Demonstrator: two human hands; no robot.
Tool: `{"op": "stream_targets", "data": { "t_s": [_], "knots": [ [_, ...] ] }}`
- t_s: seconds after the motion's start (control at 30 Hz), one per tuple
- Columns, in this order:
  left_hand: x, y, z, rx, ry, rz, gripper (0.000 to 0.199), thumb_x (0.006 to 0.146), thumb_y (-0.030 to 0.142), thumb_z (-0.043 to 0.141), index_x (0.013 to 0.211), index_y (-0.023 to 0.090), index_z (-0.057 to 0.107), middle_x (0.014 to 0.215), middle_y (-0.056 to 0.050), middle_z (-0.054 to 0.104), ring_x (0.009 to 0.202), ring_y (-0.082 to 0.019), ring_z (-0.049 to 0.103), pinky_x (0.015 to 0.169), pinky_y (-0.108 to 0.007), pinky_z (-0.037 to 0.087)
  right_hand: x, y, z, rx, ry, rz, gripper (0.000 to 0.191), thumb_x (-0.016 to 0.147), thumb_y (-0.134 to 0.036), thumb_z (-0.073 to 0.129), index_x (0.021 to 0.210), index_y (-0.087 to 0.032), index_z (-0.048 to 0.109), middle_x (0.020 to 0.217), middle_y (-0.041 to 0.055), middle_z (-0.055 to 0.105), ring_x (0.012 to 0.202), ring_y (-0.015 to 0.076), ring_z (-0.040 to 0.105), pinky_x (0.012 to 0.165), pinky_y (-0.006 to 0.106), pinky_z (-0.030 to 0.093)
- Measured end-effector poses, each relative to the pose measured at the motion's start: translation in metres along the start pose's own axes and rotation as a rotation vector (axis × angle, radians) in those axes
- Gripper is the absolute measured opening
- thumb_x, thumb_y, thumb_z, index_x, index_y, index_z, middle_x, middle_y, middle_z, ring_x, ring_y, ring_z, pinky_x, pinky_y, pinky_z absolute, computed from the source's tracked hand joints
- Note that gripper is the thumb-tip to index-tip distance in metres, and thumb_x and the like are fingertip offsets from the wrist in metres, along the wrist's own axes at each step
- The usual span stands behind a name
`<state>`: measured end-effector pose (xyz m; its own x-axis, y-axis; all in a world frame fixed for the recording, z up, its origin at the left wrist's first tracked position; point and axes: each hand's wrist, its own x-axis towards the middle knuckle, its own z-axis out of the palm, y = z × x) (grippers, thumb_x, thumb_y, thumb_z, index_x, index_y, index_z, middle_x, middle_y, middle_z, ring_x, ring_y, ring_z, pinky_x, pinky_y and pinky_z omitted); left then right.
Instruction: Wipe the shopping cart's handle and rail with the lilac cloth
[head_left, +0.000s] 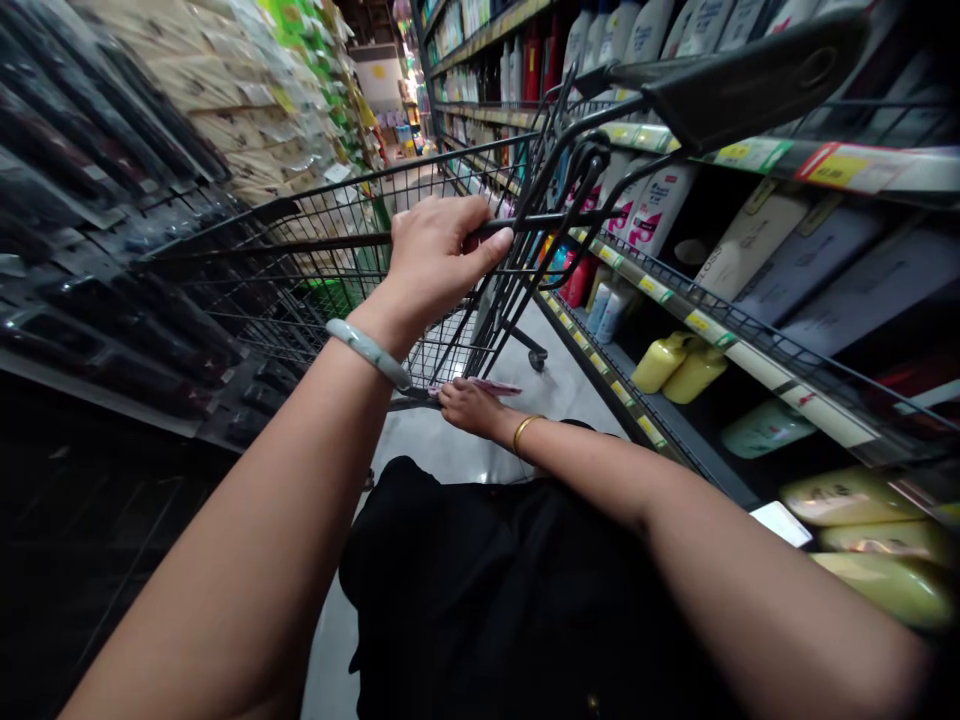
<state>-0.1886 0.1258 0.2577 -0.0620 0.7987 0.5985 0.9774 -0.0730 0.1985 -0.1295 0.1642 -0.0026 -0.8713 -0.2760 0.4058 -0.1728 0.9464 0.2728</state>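
My left hand, with a pale green bangle on its wrist, is closed over the top rail of a black wire shopping cart. Its thumb lies along the bar. Lower down, my right hand, wearing a gold bangle, has its fingers curled at the cart's near bottom edge. A thin pink cloth-like piece sticks out from that hand. Most of this piece is hidden by the fingers. The cart's handle rises at the upper right, apart from both hands. Something green shows through the basket wires.
Shelves of bottles with price tags run along the right. On the left hang dark packaged goods and beige packs, close to the cart. A caster wheel stands on the grey floor. The aisle continues ahead.
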Motion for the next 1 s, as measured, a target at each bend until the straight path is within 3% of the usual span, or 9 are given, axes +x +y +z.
{"op": "stream_targets", "data": {
  "t_s": [0.07,0.23,0.33,0.5,0.57,0.7,0.8,0.93,1.0],
  "knots": [
    [-0.001,-0.002,-0.004,0.021,-0.024,0.017,0.061,0.101,0.054,0.017,0.079,0.011,0.054,0.096,0.0,0.062,0.115,-0.019,0.056,0.096,-0.038,0.034,0.001,0.001,-0.002,-0.005,0.029,0.009,0.014,0.089,-0.009,0.058,0.082,-0.013,0.069,0.097,0.0096,0.069,0.097,0.0216,0.056,0.091,0.039,0.043],
    [-0.005,-0.01,-0.011,-0.04,0.015,0.057,0.042,0.092,0.054,0.056,0.072,0.018,0.049,0.076,0.001,0.056,0.094,-0.018,0.057,0.089,-0.035,0.04,0.012,0.014,-0.044,-0.005,0.153,0.103,0.023,0.095,-0.007,0.046,0.088,-0.012,0.068,0.102,0.0098,0.067,0.103,0.0201,0.053,0.093,0.039,0.042],
    [-0.006,-0.016,-0.015,-0.025,0.021,0.076,0.041,0.094,0.052,0.052,0.069,0.019,0.046,0.069,0.001,0.048,0.081,-0.016,0.051,0.081,-0.032,0.038,0.011,0.018,-0.062,-0.029,0.179,0.137,0.022,0.097,-0.009,0.044,0.094,-0.013,0.066,0.105,0.0104,0.065,0.105,0.0219,0.052,0.094,0.042,0.041],
    [-0.004,-0.022,-0.023,0.002,-0.023,0.106,0.045,0.095,0.052,0.042,0.064,0.02,0.038,0.064,0.001,0.042,0.068,-0.014,0.04,0.068,-0.03,0.031,-0.004,0.015,-0.059,-0.082,0.074,-0.013,0.018,0.096,-0.013,0.051,0.085,-0.017,0.065,0.101,0.0077,0.068,0.097,0.0206,0.056,0.084,0.037,0.044],
    [-0.003,-0.024,-0.025,-0.003,-0.036,0.095,0.047,0.095,0.054,0.037,0.061,0.021,0.034,0.061,0.002,0.039,0.065,-0.015,0.037,0.066,-0.031,0.028,-0.003,0.021,-0.069,-0.158,0.23,0.0,0.015,0.096,-0.015,0.053,0.088,-0.018,0.065,0.105,0.0071,0.069,0.101,0.0203,0.057,0.086,0.036,0.043],
    [-0.005,-0.03,-0.026,-0.009,-0.02,0.106,0.048,0.096,0.054,0.035,0.061,0.021,0.033,0.061,0.001,0.04,0.064,-0.016,0.038,0.065,-0.031,0.029,0.009,0.039,-0.116,-0.253,0.552,0.033,0.007,0.095,-0.02,0.056,0.096,-0.022,0.063,0.113,0.0036,0.068,0.107,0.0187,0.057,0.094,0.036,0.038],
    [-0.008,-0.035,-0.025,-0.009,0.035,0.085,0.048,0.096,0.055,0.034,0.062,0.021,0.035,0.063,0.001,0.043,0.066,-0.016,0.04,0.066,-0.031,0.03,0.01,0.042,-0.136,-0.277,0.632,0.07,0.004,0.094,-0.023,0.059,0.093,-0.024,0.062,0.111,0.0007,0.069,0.107,0.0185,0.057,0.092,0.035,0.036],
    [-0.01,-0.041,-0.026,-0.026,0.044,0.079,0.052,0.096,0.061,0.032,0.062,0.022,0.041,0.065,-0.001,0.048,0.068,-0.018,0.043,0.069,-0.032,0.033,-0.003,0.04,-0.132,-0.256,0.625,0.026,0.009,0.094,-0.02,0.059,0.088,-0.025,0.063,0.11,-0.0017,0.071,0.107,0.0172,0.056,0.093,0.035,0.034],
    [-0.012,-0.045,-0.028,-0.044,0.038,0.076,0.055,0.094,0.067,0.033,0.063,0.022,0.045,0.066,-0.002,0.051,0.07,-0.019,0.046,0.071,-0.033,0.036,-0.01,0.038,-0.139,-0.234,0.628,0.094,0.01,0.093,-0.019,0.06,0.087,-0.025,0.064,0.113,-0.0014,0.071,0.106,0.018,0.055,0.094,0.037,0.034]
  ]
}}
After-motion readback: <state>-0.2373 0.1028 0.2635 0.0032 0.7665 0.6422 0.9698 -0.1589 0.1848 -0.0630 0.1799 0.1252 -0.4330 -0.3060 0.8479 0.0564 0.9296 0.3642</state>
